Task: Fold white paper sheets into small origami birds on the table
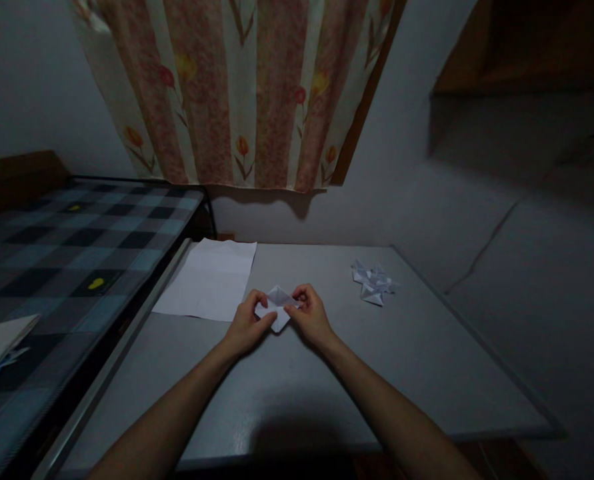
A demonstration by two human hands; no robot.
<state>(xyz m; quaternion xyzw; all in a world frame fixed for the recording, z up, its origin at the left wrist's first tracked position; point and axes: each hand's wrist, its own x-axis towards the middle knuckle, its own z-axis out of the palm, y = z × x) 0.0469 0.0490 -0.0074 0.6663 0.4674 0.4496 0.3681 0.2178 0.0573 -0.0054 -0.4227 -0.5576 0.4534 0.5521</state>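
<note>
A small piece of folded white paper [279,309], roughly diamond-shaped with a raised flap at its far point, is held between my two hands above the middle of the table. My left hand [249,321] pinches its left corner, thumb on the near face and fingers behind. On the opposite corner, my right hand [311,315] grips in the same way, with the thumb laid over the paper. Parts of the fingers are hidden behind the paper.
Large white sheets [211,280] lie at the table's [187,387] far left. Several folded paper pieces [374,283] are heaped at the far right. A bed with a checked cover [121,220] adjoins the left side; a wall [487,220] stands right. A curtain [277,100] hangs behind.
</note>
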